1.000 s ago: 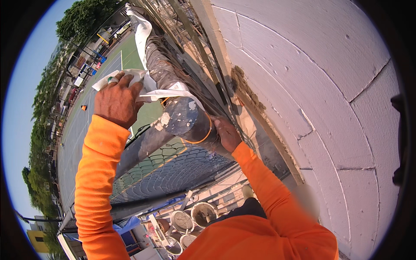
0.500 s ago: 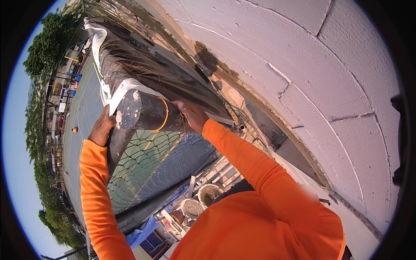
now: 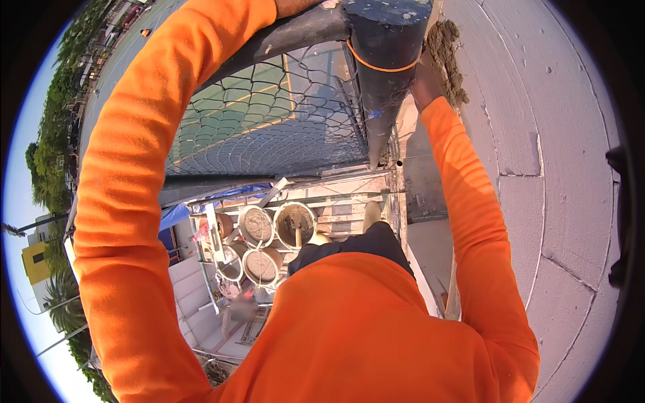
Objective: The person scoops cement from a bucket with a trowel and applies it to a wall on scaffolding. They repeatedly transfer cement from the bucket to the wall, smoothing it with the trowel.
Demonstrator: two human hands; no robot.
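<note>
A thick black post (image 3: pixel 386 57) with a worn top stands at the upper middle, an orange cord (image 3: pixel 383 67) tied around it. My right hand (image 3: pixel 426 86) is against the post's right side, its fingers mostly hidden. At the top edge of the picture, my left hand (image 3: pixel 294 6) is largely cut off; its visible part is by the black rail (image 3: pixel 289 35) that joins the post. Chain-link mesh (image 3: pixel 259 101) spans below the rail. Both arms wear orange sleeves and reach up and forward.
Several buckets (image 3: pixel 262 265) of grey mix stand on scaffold planks (image 3: pixel 342 213) below me. A pale block wall (image 3: pixel 537 134) rises close on the right. A clump of mortar (image 3: pixel 445 60) clings beside the post. Beyond the mesh lies a green court.
My view has swung downward, so the post and both hands now sit higher in the picture. The dark draped sheet and white strip have left view. More of the buckets and scaffold shows.
</note>
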